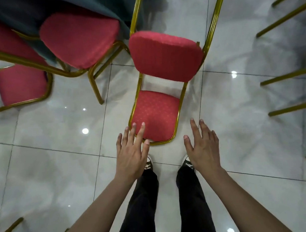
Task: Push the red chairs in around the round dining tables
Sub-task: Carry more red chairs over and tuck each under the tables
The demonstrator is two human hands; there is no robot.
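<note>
Both hands were spread wide and empty above the backrest of a red chair [165,54] that stood on the tiled floor [55,162], directly in front of the person's shoes [188,164]. The left hand [131,154] hovered over the backrest's left corner, fingers splayed; the right hand [204,148] hung just off its right edge, touching nothing. The chair faced a table draped in dark green cloth [32,14], beside a neighbouring chair [80,38] already tucked partly under it. The sound way to push it in, as I judged it, was to grip both top corners of the gold frame evenly and drive straight forward, keeping clear of the neighbour's legs so the frames did not snag.
</note>
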